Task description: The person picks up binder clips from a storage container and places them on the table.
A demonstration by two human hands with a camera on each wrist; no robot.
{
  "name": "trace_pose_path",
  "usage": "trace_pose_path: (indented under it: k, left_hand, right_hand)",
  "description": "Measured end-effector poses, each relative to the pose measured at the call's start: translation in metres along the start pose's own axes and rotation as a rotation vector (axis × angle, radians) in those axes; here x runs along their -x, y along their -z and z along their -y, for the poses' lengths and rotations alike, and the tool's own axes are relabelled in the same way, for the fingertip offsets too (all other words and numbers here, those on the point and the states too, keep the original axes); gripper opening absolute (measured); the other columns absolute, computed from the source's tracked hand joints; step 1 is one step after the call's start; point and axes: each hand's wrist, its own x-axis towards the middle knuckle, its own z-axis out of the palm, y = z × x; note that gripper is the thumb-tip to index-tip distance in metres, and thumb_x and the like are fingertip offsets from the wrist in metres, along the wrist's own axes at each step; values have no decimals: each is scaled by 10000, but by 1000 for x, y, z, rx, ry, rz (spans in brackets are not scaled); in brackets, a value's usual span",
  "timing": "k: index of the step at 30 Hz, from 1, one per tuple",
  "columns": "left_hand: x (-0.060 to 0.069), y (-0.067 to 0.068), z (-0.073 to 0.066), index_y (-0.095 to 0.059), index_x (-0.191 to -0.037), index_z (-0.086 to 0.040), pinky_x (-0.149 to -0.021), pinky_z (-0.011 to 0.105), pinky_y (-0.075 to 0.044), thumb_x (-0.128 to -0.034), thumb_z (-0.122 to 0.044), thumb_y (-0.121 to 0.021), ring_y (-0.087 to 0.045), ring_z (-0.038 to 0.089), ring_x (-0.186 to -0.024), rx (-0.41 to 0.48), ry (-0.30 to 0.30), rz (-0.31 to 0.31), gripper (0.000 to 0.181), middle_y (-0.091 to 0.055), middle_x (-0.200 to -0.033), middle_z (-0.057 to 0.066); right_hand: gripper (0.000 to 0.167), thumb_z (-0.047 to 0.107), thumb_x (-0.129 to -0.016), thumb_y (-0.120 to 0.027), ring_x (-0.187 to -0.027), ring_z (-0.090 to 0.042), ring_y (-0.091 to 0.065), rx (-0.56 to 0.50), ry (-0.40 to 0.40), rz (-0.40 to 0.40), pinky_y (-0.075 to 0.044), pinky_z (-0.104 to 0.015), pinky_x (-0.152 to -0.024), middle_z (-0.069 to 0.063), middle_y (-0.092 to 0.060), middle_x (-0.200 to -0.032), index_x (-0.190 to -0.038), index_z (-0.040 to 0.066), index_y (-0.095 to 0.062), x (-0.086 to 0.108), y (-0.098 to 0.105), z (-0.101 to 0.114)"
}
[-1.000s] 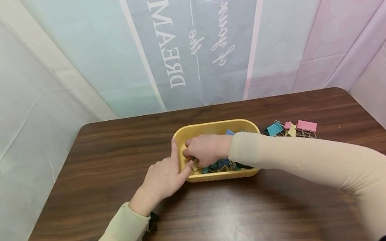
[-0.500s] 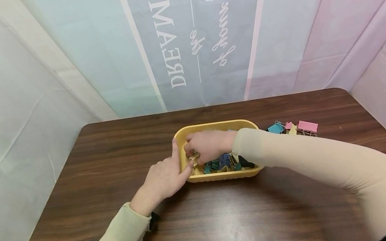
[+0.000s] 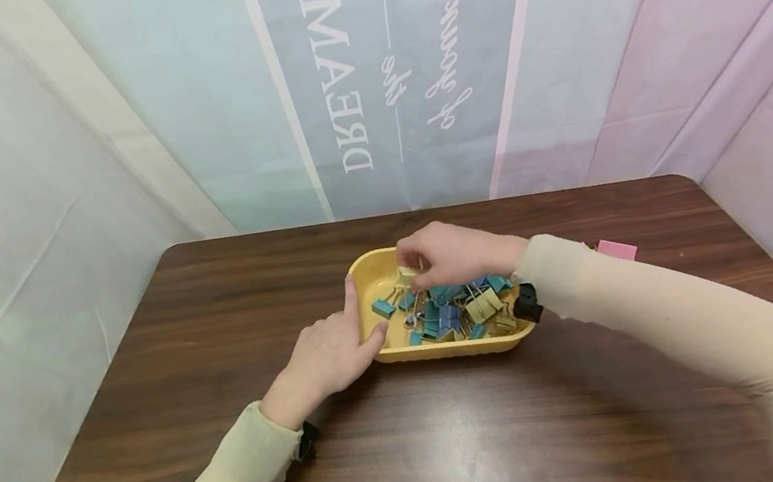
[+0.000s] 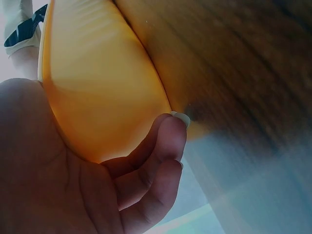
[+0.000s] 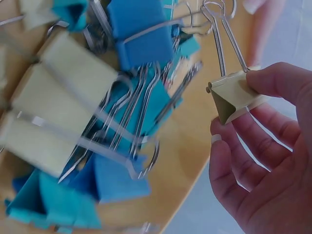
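Clamped between the thumb and fingers of the right hand (image 3: 453, 253), a pale yellow binder clip (image 3: 405, 276) was held above the far left part of a yellow tray (image 3: 464, 349).

Head view: the tray stood on the brown tabletop (image 3: 186, 365), nearer the far edge than the near one and roughly midway between the side edges. The left hand (image 3: 325, 356) gripped the tray's left end, index finger stretched along the rim, thumb over the near left corner. Inside lay mixed clips, among them a teal clip (image 3: 383, 308), a blue clip (image 3: 448, 317) and a larger pale yellow clip (image 3: 484, 306). A pink clip (image 3: 617, 249) lay past the tray's right end, toward the tabletop's far right corner, partly hidden by the right sleeve (image 3: 669, 297).

Left wrist view: the bent fingers (image 4: 170, 136) rested beside the tray's outer wall, fingertips at its bottom edge.

Right wrist view: the thumb pressed one face of the held clip, with fingers on the other side; its two wire handles stuck out free of the fingers. Whether their ends touched the heap could not be told. Several clips were blurred.
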Motion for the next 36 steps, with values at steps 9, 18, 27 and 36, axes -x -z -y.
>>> trace_pose_path:
  k: [9,18,27,36]
  left_hand:
    - [-3,2,-3,-11,-1577,25,-515,376,-432,-992,-568,-406,-544,187,-562,5,-5,8,922,-539,-629,19]
    - [1,1,-1,17,-1576,21,-527,374,-433,-989,-583,-376,-538,179,-556,-7,1,14,929,-532,-611,5]
    - [1,1,-2,25,-1579,9,-502,357,-408,-992,-577,-388,-525,181,-540,15,2,21,926,-526,-602,6]
    - [1,5,-3,15,-1581,6,-500,355,-406,-990,-577,-396,-525,183,-543,15,12,28,927,-527,-603,7]
  right_hand:
    - [197,256,-928,-706,-801,-118,-597,-37,-57,-79,-495,-368,-741,48,-643,-912,-1094,157,-667,24,17,-19]
    - [189,260,-942,-691,-796,-118,-601,-53,-84,-90,-497,-374,-735,39,-654,-913,-1094,149,-674,34,19,-28]
    - [159,206,-921,-717,-779,-115,-600,39,-86,-212,-492,-373,-726,45,-647,-883,-1052,117,-732,72,35,-60]
    - [170,185,-908,-730,-668,-100,-584,11,-215,-230,-471,-331,-644,64,-611,-790,-1031,70,-710,130,42,-93]
